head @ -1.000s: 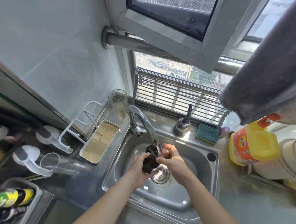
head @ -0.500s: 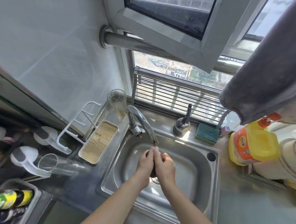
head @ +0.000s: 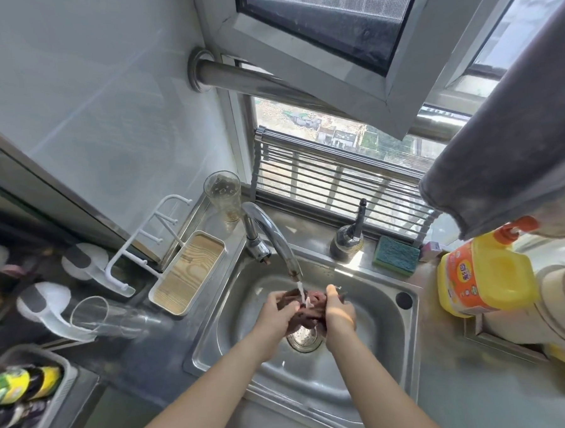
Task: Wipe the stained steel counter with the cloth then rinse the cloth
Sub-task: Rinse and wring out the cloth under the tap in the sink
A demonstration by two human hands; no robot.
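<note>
A dark brown, wet cloth (head: 307,312) is bunched between both my hands over the steel sink (head: 373,346), just above the drain (head: 304,338). My left hand (head: 278,315) grips its left side and my right hand (head: 338,312) grips its right side. A thin stream of water falls from the curved tap (head: 272,234) onto the cloth between my hands. The steel counter (head: 480,396) runs around the sink.
A yellow detergent jug (head: 484,272), a green sponge (head: 396,255) and a soap pump (head: 349,239) stand behind and right of the sink. On the left are a wood-patterned tray (head: 187,271), a tall glass (head: 223,195) and a glass lying on its side (head: 106,318). A grey towel (head: 506,136) hangs upper right.
My hands, pressed palm to palm around the cloth half a second ago, have parted sideways. The cloth now shows between them under the running water.
</note>
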